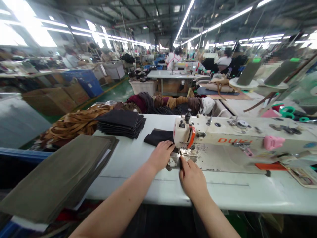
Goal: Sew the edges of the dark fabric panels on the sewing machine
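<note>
My left hand (161, 156) lies with its fingers stretched forward over the near edge of a folded black fabric piece (158, 136), just left of the sewing machine's head (182, 132). Close to the needle plate (174, 162), my right hand (194, 178) has its fingers bent and drawn together. Something small and dark shows at its fingertips, too little to name. The presser foot area sits between both hands, and the machine head partly hides the fabric there. A neat stack of black fabric pieces (121, 123) rests on the white table (128, 162) beyond my left arm.
Olive fabric pieces (61, 172) are piled at the left, over a blue bin (22, 152). Tan straps (76, 124) heap behind them. Two thread cones (249, 72) stand at the right, with green-handled scissors (289, 112) below. Other people work at machines farther back.
</note>
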The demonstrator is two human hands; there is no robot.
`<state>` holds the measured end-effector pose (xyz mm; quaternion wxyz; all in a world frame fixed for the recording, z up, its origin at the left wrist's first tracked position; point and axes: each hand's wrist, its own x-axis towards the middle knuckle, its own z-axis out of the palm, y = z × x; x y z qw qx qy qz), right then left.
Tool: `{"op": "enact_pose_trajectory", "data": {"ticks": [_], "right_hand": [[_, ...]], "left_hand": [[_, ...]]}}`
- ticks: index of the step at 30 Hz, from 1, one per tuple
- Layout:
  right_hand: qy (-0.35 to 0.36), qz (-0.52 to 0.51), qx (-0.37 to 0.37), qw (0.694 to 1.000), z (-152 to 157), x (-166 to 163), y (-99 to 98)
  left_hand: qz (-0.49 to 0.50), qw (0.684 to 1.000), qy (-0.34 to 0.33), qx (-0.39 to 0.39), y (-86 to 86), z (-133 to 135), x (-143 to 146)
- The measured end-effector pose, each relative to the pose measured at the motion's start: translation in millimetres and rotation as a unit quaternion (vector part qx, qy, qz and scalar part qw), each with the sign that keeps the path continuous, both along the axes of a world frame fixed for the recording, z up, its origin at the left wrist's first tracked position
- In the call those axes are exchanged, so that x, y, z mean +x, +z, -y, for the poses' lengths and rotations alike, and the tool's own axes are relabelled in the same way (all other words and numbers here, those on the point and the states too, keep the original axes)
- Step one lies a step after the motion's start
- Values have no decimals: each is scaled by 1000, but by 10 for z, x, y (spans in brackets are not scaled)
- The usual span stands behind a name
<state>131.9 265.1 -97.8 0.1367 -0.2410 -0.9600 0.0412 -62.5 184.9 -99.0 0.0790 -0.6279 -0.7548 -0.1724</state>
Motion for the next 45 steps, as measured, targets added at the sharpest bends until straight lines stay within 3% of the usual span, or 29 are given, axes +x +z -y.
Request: {"op": "enact_pose_trajectory", "data": {"ticks": [6,11,16,21,26,29,34,36,41,45], "right_hand": [[2,-25,13,1000,-36,-7,-159],[4,-46,25,999,-108,-26,-315],[13,-61,25,998,-173,-25,-414],[14,-77,26,997,-168,-39,-411],[14,-76,25,997,-132,-29,-324],[17,-72,22,997,-126,-13,-295],[22,-75,17,997,-157,-17,-355],[23,-83,22,996,-167,-24,-388],[37,-96,26,994,-158,-2,-371],[22,-120,-7,993,-167,57,-301]], "left_hand": [[-13,998,57,13,-52,-99,-85],[7,994,104,-27,-86,-56,-82],[-29,967,228,-108,-47,-11,147],[-53,927,320,-188,150,33,473],[-46,929,287,-232,380,110,581],[-65,925,284,-242,317,162,668],[-129,866,401,-270,90,278,835],[-113,875,387,-268,122,341,855],[-58,918,338,-200,396,476,743],[-16,940,291,-180,440,604,545]]}}
